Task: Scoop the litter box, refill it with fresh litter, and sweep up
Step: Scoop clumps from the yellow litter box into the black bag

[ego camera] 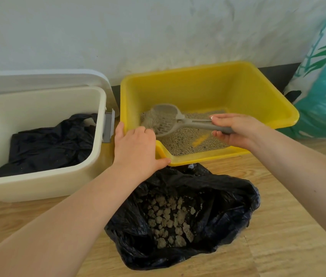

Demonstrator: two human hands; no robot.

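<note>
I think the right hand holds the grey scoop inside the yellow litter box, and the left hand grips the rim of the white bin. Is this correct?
Not quite. In the head view the left hand grips the rim of the yellow litter box, not the white bin. The rest holds: the right hand holds the grey scoop inside that box.

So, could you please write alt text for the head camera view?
A right hand holds a grey scoop in a yellow litter box while the left hand grips its rim; a black bag of clumps lies open in front.
</note>
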